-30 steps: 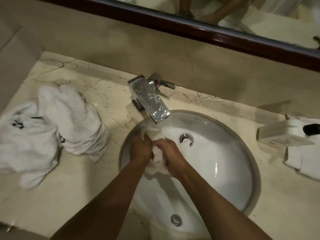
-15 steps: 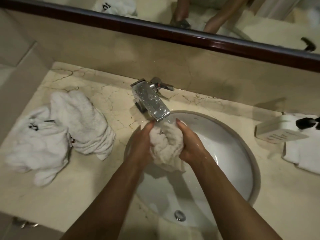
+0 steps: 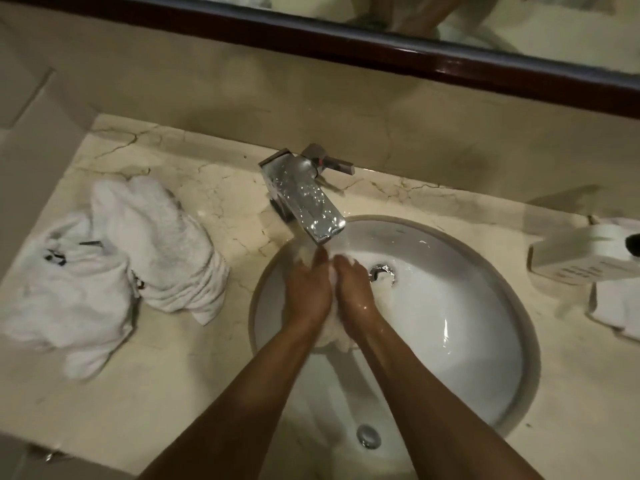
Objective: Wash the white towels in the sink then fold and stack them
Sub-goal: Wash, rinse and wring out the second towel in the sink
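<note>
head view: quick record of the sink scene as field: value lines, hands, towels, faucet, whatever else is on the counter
left hand: left hand presses the wet towel from its left side
right hand: right hand presses the same towel from its right side
towel position: bunched between both hands, inside the sink, below the faucet
water: seems to run from the spout onto the fingertips; blurred
other towels: crumpled towel pile on the counter, left of the sink
right edge: white dispenser lying over another white cloth
folding: none stacked in view
</note>
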### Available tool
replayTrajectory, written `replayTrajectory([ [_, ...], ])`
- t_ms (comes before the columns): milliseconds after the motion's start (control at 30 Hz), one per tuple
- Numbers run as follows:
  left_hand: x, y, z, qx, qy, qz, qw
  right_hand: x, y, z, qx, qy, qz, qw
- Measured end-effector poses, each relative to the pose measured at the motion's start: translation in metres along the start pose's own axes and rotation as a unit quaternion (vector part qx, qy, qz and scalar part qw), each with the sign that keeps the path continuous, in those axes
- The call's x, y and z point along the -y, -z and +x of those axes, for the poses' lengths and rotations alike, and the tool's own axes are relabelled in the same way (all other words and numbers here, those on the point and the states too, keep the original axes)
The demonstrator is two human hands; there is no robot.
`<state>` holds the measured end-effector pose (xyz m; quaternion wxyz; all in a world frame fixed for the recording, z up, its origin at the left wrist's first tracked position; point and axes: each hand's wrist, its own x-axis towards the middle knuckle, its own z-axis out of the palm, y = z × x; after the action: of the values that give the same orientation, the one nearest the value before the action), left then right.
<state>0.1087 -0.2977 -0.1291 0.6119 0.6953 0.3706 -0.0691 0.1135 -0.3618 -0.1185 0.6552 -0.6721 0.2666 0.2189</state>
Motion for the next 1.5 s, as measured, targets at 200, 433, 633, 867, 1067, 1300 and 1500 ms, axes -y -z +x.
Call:
replayTrajectory([
  [200, -0.008, 0.002, 0.017, 0.007, 0.009, 0.030, 0.999, -0.004, -0.016, -0.005, -0.003, -0.037, 0.005, 0.999],
  [433, -0.016, 0.002, -0.019, 0.081, -0.006, 0.042, 0.996, 0.008, -0.005, 0.047, -0.008, -0.011, -0.005, 1.000],
  [633, 0.003, 0.009, 0.012, -0.030, -0.006, 0.133, 0.991, -0.002, -0.017, -0.003, -0.003, -0.031, 0.012, 0.999],
  [867, 0.008, 0.002, 0.021, -0.002, -0.006, 0.112, 0.994, -0.012, -0.022, 0.023, -0.006, -0.026, -0.020, 0.999],
  [1067, -0.002, -0.009, -0.001, 0.067, 0.000, 0.097, 0.993, 0.004, -0.002, 0.039, -0.039, 0.046, -0.051, 0.997],
  [1300, 0.026, 0.043, 0.001, 0.097, 0.170, -0.185, 0.963, -0.007, 0.040, 0.027, -0.008, -0.032, 0.046, 0.998],
  [1500, 0.024, 0.076, -0.013, 0.241, 0.249, -0.325, 0.880, -0.018, 0.094, -0.019, 0.092, -0.253, 0.296, 0.916],
])
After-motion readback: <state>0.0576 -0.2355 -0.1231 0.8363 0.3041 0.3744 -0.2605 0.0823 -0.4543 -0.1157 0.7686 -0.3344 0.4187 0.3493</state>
